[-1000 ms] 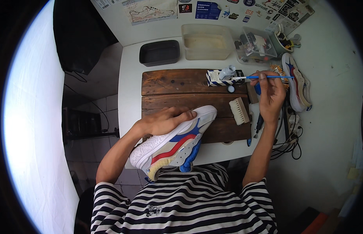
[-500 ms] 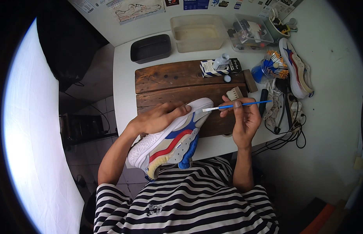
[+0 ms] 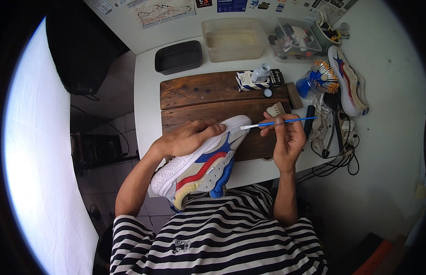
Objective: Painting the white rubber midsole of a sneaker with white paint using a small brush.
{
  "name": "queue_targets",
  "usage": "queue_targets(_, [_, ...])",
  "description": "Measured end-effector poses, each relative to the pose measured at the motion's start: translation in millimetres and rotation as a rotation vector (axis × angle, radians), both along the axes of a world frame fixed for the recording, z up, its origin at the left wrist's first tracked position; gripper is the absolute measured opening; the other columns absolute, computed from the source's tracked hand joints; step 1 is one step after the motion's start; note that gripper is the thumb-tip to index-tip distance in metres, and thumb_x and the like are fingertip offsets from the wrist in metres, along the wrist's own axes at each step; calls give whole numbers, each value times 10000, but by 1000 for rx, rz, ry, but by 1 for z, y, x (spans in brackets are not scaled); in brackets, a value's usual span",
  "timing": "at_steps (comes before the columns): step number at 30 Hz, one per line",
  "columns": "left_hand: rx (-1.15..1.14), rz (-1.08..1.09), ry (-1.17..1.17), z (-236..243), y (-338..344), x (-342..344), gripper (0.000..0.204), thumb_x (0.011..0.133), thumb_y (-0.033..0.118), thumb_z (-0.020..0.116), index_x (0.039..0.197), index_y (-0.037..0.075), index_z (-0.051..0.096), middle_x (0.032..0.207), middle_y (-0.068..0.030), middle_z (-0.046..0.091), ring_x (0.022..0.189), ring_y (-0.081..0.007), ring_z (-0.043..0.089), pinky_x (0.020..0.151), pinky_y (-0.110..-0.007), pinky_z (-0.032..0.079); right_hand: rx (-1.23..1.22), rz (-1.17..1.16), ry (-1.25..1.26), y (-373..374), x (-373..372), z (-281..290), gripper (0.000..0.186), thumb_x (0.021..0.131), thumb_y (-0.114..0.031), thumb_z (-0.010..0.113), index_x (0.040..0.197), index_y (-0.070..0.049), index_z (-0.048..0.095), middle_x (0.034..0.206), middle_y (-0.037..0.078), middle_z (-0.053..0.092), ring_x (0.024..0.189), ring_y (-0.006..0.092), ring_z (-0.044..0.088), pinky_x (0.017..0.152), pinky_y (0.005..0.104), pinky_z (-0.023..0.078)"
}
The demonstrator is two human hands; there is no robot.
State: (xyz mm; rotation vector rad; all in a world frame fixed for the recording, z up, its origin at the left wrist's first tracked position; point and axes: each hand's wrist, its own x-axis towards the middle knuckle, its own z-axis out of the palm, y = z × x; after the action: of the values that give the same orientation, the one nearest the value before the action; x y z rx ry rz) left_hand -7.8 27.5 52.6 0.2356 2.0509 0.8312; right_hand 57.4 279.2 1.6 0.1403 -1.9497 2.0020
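Observation:
My left hand point(image 3: 190, 137) grips a sneaker point(image 3: 208, 169), white with blue, red and cream panels, held on its side over the near edge of the wooden boards point(image 3: 194, 87). My right hand point(image 3: 286, 137) pinches a blue-handled paintbrush point(image 3: 295, 120); its flat white tip rests at the light toe panel of the sneaker. Just past my right fingers lies a scrub brush point(image 3: 274, 109), partly hidden. On the boards' far part an open bottle point(image 3: 261, 72) stands on a striped box point(image 3: 245, 83), with a small round cap point(image 3: 268, 93) in front.
A black tray point(image 3: 178, 62), a translucent tub point(image 3: 233, 41) and a box of supplies point(image 3: 293, 43) line the back of the white table point(image 3: 144, 101). At right are a cup of paintbrushes point(image 3: 307, 85), another sneaker point(image 3: 343, 80), laces point(image 3: 320, 121) and tangled cables point(image 3: 346, 160).
My right hand has come down and left with the paintbrush, from beside the bottle to the sneaker's toe. My left hand holds the sneaker much as before. The camera's view has shifted slightly.

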Motion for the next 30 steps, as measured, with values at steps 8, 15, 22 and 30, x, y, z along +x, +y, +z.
queue_targets(8, [3, -7, -2, 8, 2, -1, 867, 894, 729, 370, 1429, 68, 542, 1248, -254, 661, 1055, -375, 689, 919, -410, 517, -10, 22, 52, -9, 3, 7, 192, 1032, -98, 557, 1124, 71, 570, 900, 157, 709, 715, 114, 647, 684, 235, 531])
queue_targets(15, [6, 2, 23, -1, 0, 0, 838, 905, 712, 376, 1404, 66, 569, 1221, -251, 675, 1034, -360, 698, 902, -395, 523, 50, -8, 44, -6, 3, 4, 189, 1032, -86, 552, 1132, 74, 569, 896, 149, 712, 715, 104, 643, 685, 228, 530])
queue_targets(22, [19, 4, -6, 1, 1, 0, 839, 905, 711, 377, 1401, 61, 569, 1207, -255, 678, 1025, -356, 702, 886, -397, 530, 49, -35, 60, -7, 4, 6, 189, 1032, -85, 552, 1135, 72, 568, 902, 146, 711, 716, 94, 637, 677, 219, 523])
queue_targets(30, [9, 3, -20, 5, 2, -1, 865, 887, 732, 385, 1427, 77, 548, 1223, -247, 675, 1033, -364, 699, 888, -395, 526, 38, -31, 35, -7, 4, 2, 189, 1038, -100, 547, 1121, 68, 567, 906, 149, 710, 714, 94, 633, 686, 225, 524])
